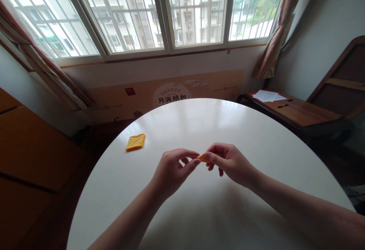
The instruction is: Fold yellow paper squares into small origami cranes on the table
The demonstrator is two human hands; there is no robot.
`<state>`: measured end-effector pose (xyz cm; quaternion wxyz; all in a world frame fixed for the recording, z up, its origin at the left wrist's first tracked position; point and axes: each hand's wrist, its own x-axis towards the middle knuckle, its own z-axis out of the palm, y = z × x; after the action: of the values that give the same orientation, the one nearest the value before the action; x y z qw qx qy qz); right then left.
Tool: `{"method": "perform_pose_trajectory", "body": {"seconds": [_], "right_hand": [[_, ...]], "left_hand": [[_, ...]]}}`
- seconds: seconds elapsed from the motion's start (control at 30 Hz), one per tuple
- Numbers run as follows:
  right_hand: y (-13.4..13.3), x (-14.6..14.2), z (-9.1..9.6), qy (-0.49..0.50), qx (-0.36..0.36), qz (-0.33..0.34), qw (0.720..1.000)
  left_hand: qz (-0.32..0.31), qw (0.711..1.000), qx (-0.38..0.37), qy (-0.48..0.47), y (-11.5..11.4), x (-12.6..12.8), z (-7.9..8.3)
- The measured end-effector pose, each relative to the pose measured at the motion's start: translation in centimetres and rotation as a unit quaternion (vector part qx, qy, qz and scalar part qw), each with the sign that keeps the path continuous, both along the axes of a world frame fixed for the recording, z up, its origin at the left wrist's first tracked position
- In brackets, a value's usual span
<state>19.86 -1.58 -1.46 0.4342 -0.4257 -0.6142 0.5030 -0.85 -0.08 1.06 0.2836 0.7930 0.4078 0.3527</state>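
Over the middle of a round white table [119, 189], a small yellow-orange folded piece [203, 158], perhaps paper, is pinched between my two hands. My left hand [176, 168] grips its left tip with thumb and forefinger. On the other side, my right hand [226, 160] holds it between thumb and curled fingers, the lower fingers hanging loose. Most of the piece is hidden by my fingertips. A flat yellow-orange folded packet [135, 142], crinkled and roughly square, lies on the table to the left, apart from both hands.
Beyond the table is a barred window [196, 14] with tied curtains [270, 52]. A printed cardboard panel [222, 86] stands below it. At right, a wooden side table [310, 109] carries white papers [268, 95] and a dark pen-like object [283, 106]. Wooden cabinets [37, 155] stand at left.
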Motion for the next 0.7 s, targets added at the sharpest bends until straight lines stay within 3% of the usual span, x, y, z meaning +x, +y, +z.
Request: {"method": "perform_pose_trajectory", "body": {"seconds": [0.23,0.37,0.7], "right_hand": [[-0.8,-0.2,0.4,-0.096,0.139,0.011,0.986],[-0.9,-0.2,0.5,-0.127,0.176,0.023,0.976],[-1.0,0.2,1.1,-0.139,0.179,0.014,0.974]], "left_hand": [[-0.037,0.976,-0.192,-0.102,-0.3,1.2,-0.7],[-0.038,0.976,-0.194,-0.097,-0.6,1.3,-0.4],[-0.059,0.981,-0.182,-0.043,-0.6,0.9,0.2]]}}
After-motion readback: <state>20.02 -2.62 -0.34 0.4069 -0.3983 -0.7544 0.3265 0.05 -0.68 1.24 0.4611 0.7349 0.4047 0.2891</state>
